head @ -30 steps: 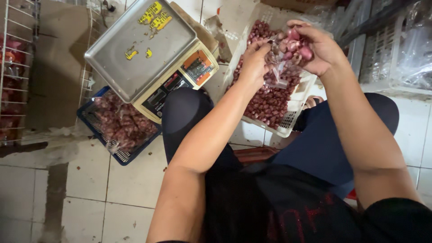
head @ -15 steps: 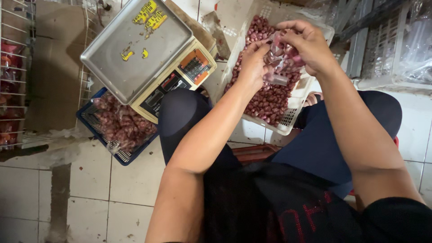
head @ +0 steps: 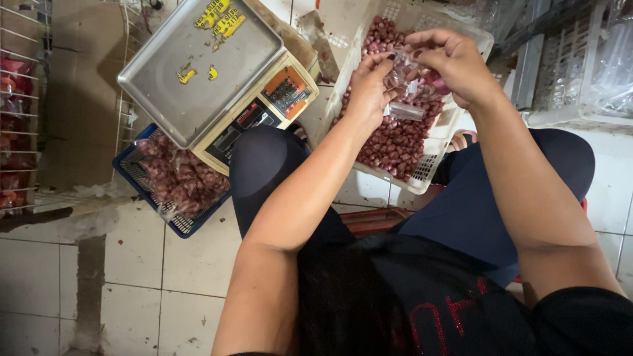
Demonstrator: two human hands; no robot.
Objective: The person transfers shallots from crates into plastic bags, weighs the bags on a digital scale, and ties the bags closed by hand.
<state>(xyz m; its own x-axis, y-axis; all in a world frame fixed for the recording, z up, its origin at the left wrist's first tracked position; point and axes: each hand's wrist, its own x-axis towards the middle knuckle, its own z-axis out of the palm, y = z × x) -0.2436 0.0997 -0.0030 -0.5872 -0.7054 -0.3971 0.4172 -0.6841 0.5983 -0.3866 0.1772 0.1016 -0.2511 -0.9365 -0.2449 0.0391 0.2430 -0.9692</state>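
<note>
Both of my hands meet over a white plastic basket (head: 432,170) full of small red shallots (head: 393,146). My left hand (head: 368,89) pinches one side of a small clear plastic bag (head: 405,92). The other side of that bag is gripped by my right hand (head: 453,64), whose fingers curl over a few red shallots inside it. The bag hangs above the heap, its lower part crumpled and glossy.
A weighing scale (head: 204,72) with a steel pan stands left of the basket, above my left knee. A blue basket (head: 173,179) of bagged shallots sits under it. Wire shelving (head: 16,105) lines the left edge; white crates (head: 573,72) and plastic are at right. The floor is tiled.
My hands drifted slightly left and down over the basket, still working the clear bag between them. The view shifted a little.
</note>
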